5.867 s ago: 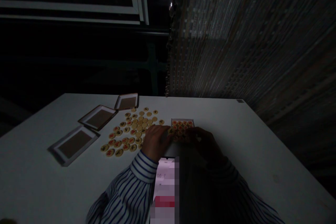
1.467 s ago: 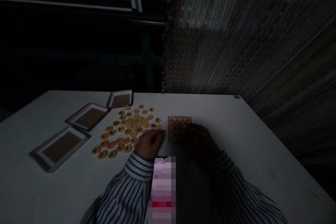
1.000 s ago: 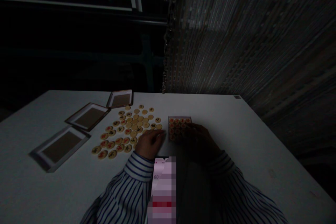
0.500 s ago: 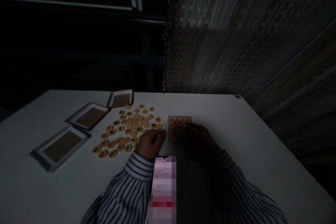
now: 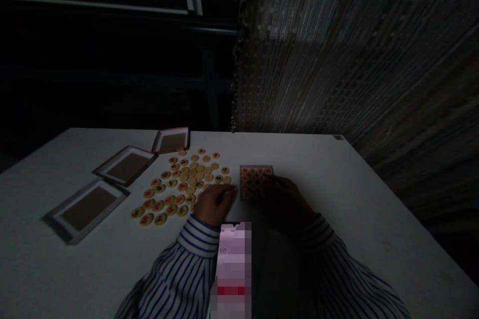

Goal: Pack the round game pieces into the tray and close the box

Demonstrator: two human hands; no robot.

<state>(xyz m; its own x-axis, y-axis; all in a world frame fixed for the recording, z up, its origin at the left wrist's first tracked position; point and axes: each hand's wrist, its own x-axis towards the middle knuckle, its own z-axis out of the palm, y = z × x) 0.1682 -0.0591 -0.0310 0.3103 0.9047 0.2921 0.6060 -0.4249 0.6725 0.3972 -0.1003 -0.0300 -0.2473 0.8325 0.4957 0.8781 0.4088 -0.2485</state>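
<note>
A small square tray [image 5: 256, 166] stands on the table with rows of Chinese chess pieces [image 5: 253, 178] in it, their red characters facing up. My right hand [image 5: 286, 199] reaches over the tray's right side, its fingertips at the pieces; deep shadow hides what the fingers do. Left of the tray my left hand [image 5: 212, 205] rests on the table, fingers curled in, with no object showing in it. Beside it spread many loose Chinese chess pieces [image 5: 192, 179], some with red or black characters up, others blank side up.
Three shallow open trays or lids [image 5: 125, 165] lie in a slanting row on the left of the white table [image 5: 374, 239]. A lit phone screen [image 5: 230, 249], partly pixelated, is between my forearms. A string curtain [image 5: 299, 60] hangs behind the table. The room is dim.
</note>
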